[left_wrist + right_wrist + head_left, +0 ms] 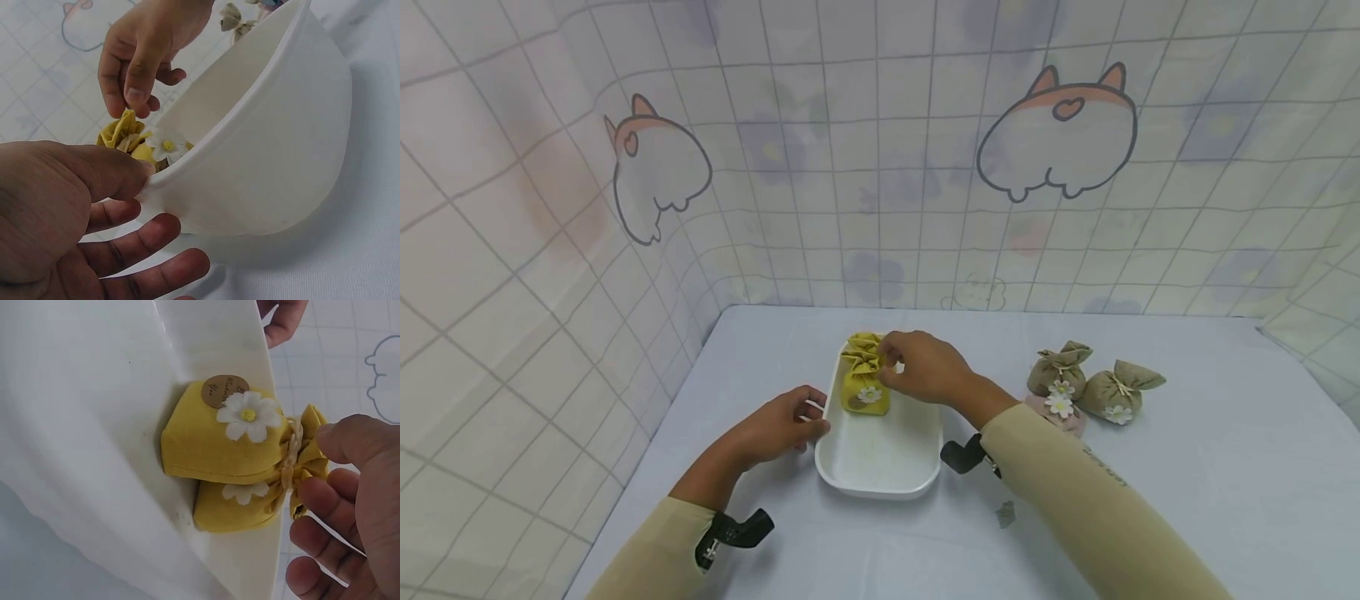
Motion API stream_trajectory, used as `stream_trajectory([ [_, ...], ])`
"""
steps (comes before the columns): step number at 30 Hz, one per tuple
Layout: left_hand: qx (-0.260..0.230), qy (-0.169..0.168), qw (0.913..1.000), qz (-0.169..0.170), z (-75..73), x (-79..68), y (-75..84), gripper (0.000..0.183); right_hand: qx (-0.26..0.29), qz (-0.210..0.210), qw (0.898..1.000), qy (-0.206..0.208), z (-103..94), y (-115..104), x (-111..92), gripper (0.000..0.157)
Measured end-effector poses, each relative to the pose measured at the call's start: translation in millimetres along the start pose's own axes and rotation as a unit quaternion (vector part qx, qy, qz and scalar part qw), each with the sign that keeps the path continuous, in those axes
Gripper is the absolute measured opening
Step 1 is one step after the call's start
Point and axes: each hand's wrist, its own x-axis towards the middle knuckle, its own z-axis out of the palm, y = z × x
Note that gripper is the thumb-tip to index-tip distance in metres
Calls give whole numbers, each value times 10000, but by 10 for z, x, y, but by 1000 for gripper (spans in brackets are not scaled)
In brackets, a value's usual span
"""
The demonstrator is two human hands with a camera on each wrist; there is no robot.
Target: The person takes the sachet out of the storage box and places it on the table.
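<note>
Inside a white tray (880, 467), near its far left corner, two yellow drawstring pouches (212, 440) with white fabric flowers stand side by side. A round brown tag shows on the nearer one. My right hand (928, 367) reaches over the tray, its fingertips right at the gathered tops. In the right wrist view its thumb (344, 440) and bent fingers lie apart around the ruffled fabric. My left hand (778, 422) is at the tray's left side. Its thumb (119, 172) touches the rim, while the other fingers spread loosely outside the wall.
Right of the tray, two khaki pouches (1116, 396) and a pink pouch (1054, 414), with white flowers, sit close together on the white cloth (1225, 483). A small grey scrap (1005, 514) lies nearer. Grid-patterned curtains (880, 208) stand behind and at the sides.
</note>
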Motion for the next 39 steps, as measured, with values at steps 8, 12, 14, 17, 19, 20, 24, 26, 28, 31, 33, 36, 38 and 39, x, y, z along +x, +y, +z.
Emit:
stream_trajectory([
  [8, 21, 23, 10000, -19, 10, 12, -15, 37, -107, 35, 9999, -21, 27, -44, 11, 41],
  [12, 30, 42, 10000, -47, 13, 11, -3, 38, -105, 71, 9999, -5, 23, -61, 14, 40],
  [14, 27, 38, 10000, -44, 12, 3, 7, 38, -112, 66, 9999, -11, 20, -67, 14, 38],
  [17, 30, 29, 10000, -21, 13, -11, 14, 38, -138, 13, 9999, -16, 23, -73, 16, 35],
  [19, 34, 26, 10000, -6, 13, -17, 13, 38, -167, -29, 9999, -3, 24, -80, 14, 32],
  [20, 28, 30, 10000, -8, 13, -19, 13, 38, -180, -44, 9998, 9, 27, -84, 15, 31],
  [24, 30, 23, 10000, 6, 14, -23, 9, 38, -236, -41, 9997, 21, 32, -102, 17, 31],
  [26, 28, 23, 10000, -6, 17, -24, 11, 39, -257, -11, 9997, 1, 34, -107, 24, 33],
  [28, 31, 23, 10000, 0, 17, -25, 15, 39, -280, 14, 9996, -31, 35, -110, 29, 35],
  [31, 29, 34, 10000, -12, 18, -27, 24, 39, -349, 56, 9994, -53, 34, -113, 34, 38],
  [33, 31, 34, 10000, 2, 17, -31, 31, 38, -384, 68, 9992, -18, 25, -119, 29, 38],
  [36, 18, 25, 10000, 17, 12, -43, 44, 38, -427, 64, 9990, 67, 12, -126, 22, 32],
  [38, 6, 24, 10000, 27, 9, -49, 54, 38, -404, 46, 9991, 116, 6, -131, 17, 28],
  [39, 2, 26, 10000, 26, 7, -50, 56, 38, -381, 38, 9992, 131, 5, -133, 16, 26],
])
